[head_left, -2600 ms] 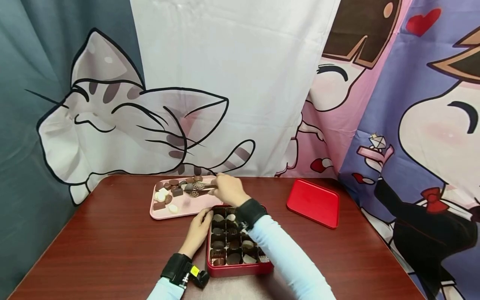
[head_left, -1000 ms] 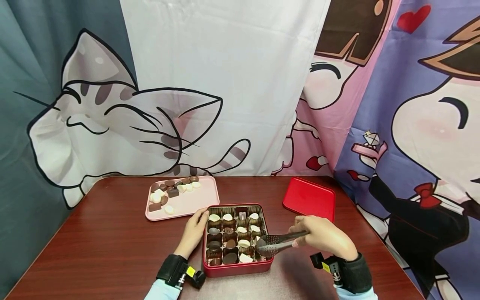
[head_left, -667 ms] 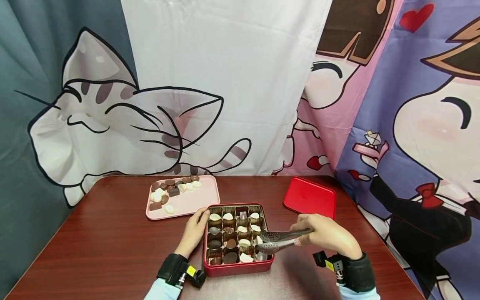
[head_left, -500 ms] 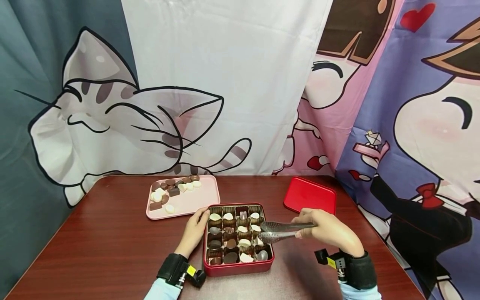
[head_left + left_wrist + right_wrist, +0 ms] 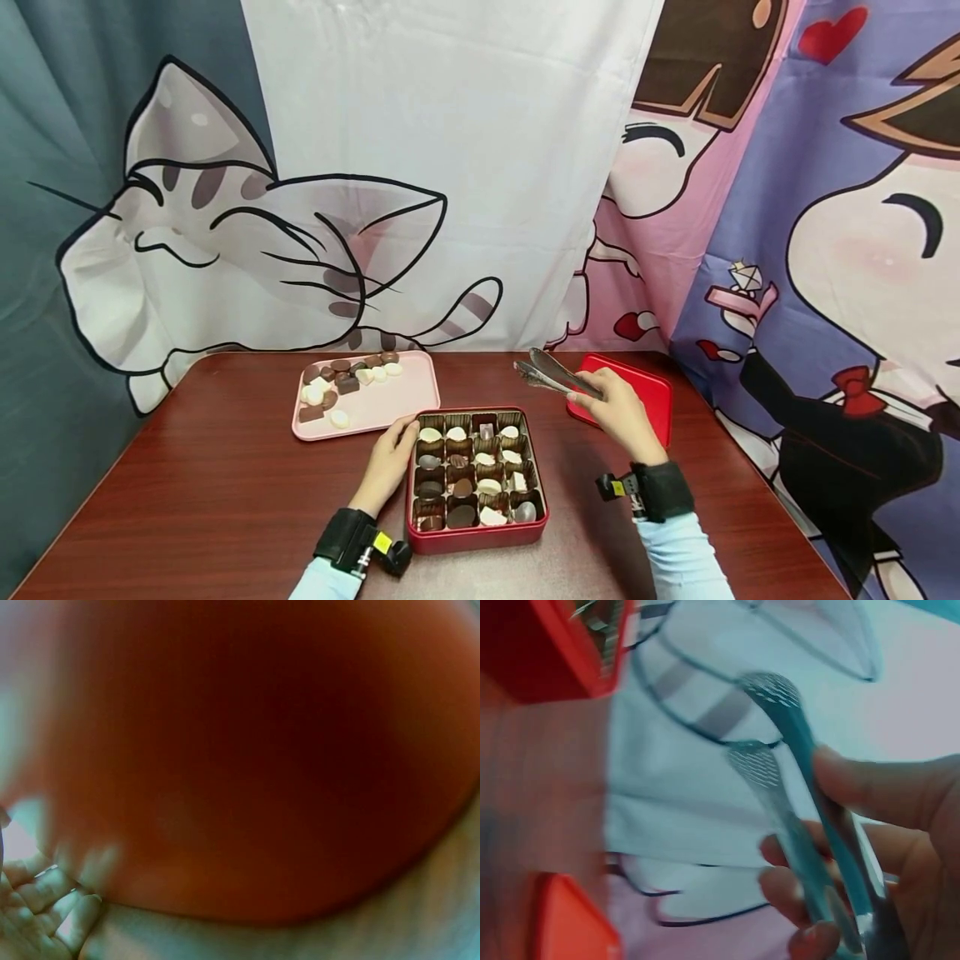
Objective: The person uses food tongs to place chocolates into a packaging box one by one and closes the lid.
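My right hand [image 5: 622,414] grips metal tongs [image 5: 557,372], raised above the table near the red lid. The tongs' perforated tips are apart, with nothing between them; the right wrist view shows thumb and fingers around the tong arms [image 5: 799,739]. My left hand [image 5: 387,464] touches the left wall of a red tin box [image 5: 480,542], fingers lying along its upper left side. Dark, brown and white chocolates [image 5: 461,516] fill the box's gold-lined compartments, one per compartment. In the left wrist view, the fingers [image 5: 52,900] lie against the blurred red wall [image 5: 225,787].
A pink tray [image 5: 386,410] at the back left bears several brown and white chocolates [image 5: 348,384] toward its left and rear. The red lid [image 5: 651,398] lies at the back right, partly behind my right hand. A printed curtain [image 5: 480,167] hangs behind the brown table [image 5: 247,492].
The tongs went from the pink tray to the box's lower right compartments, where a grey-looking chocolate now lies. Since then my right hand has lifted them up and back. The left hand stayed put.
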A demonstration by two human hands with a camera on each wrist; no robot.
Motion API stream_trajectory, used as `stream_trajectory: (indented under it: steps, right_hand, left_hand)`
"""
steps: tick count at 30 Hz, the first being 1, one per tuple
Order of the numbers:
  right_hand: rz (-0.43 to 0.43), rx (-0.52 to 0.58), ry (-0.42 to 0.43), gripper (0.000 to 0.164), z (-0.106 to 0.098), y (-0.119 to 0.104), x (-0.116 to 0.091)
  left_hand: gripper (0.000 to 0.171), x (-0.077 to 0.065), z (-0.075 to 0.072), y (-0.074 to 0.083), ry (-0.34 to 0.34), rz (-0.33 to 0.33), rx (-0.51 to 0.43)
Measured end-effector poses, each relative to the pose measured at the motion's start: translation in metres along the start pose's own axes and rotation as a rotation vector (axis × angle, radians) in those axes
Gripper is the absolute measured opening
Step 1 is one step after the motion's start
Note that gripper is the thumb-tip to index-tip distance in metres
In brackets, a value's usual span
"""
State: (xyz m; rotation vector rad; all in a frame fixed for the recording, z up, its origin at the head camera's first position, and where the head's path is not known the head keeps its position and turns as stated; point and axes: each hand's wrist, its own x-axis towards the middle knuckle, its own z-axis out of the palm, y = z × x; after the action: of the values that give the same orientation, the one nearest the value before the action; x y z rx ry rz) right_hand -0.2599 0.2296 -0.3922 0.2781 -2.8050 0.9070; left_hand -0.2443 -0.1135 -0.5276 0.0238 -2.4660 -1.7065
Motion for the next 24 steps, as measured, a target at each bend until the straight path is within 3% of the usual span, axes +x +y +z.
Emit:
stream_trajectory:
  steps: [11,18,24]
  right_hand:
    - [0.075,0.003,0.026,0.043,0.064,0.021,0.046]
    - [0.096,-0.032,-0.001,0.045,0.095,0.031,0.054]
    - [0.1,-0.025,-0.008,0.04,0.11,0.035,0.054]
  left_hand:
    - [0.042,0.0,0.0,-0.001,0.001,0.003,0.002]
    - [0.042,0.0,-0.001,0.0,0.003,0.0,-0.002]
    - [0.041,0.0,0.0,-0.001,-0.004,-0.001,-0.005]
